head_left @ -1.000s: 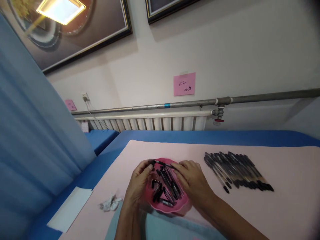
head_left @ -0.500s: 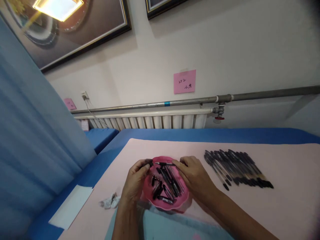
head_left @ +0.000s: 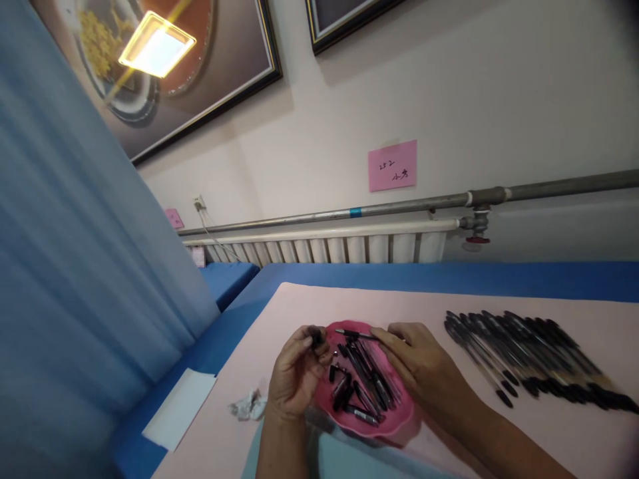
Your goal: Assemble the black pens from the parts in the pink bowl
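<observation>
My right hand [head_left: 424,359] pinches an uncapped pen [head_left: 355,334] at its rear end; the tip points left, above the far side of a pink bowl [head_left: 402,418]. Left of the bowl's rim, my left hand [head_left: 294,379] is turned partly palm up. Between its thumb and fingers it grips a small black pen cap [head_left: 315,338], and the fingertips look darkly smudged. Loose pens [head_left: 369,376] and short black pen parts [head_left: 343,392] lie in the bowl between my hands.
Right of the bowl, several capped pens [head_left: 529,352] lie side by side on the pink sheet [head_left: 319,303]. Crumpled tissue [head_left: 248,404] and a white paper [head_left: 180,407] lie to the left. A blue curtain [head_left: 114,266] hangs at far left; a radiator [head_left: 339,249] stands behind the blue bed.
The view has swung left, so everything sits further right. My left hand has turned more palm up with the cap and drawn slightly away from the pen's tip. My right hand keeps its pen.
</observation>
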A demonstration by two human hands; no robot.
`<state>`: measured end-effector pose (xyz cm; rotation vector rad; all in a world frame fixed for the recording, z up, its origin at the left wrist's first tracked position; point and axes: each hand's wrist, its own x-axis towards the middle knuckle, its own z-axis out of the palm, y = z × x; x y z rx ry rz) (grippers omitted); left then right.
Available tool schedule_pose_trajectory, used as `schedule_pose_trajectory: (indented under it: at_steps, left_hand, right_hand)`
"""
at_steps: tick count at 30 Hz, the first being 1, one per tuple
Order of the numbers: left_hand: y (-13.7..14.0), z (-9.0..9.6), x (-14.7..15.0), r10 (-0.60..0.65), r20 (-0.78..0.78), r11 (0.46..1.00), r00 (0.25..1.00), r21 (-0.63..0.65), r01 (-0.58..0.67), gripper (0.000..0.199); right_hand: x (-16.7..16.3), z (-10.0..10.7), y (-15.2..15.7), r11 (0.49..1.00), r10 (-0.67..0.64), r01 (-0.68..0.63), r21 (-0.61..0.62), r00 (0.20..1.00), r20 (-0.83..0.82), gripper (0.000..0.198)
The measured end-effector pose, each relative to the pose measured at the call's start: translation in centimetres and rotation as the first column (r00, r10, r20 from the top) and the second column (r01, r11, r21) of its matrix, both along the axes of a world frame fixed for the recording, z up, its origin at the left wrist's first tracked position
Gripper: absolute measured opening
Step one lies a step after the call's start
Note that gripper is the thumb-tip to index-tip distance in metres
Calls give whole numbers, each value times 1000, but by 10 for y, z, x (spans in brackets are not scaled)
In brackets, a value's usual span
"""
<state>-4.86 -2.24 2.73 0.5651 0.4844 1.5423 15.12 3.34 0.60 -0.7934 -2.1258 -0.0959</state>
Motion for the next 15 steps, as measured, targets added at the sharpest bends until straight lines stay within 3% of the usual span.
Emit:
schedule_pose_trajectory:
  at_steps: [7,15]
  left_hand:
    - [2,0,-1,-14,90,999,996,-39,17,13]
    - [3,-2,1,15,177,994,984,-111,5,12]
  right_hand:
    - [0,0,-1,1000,-8,8,-10,999,52,34]
    - [0,-5,2,997,-30,19,69,985,168,32]
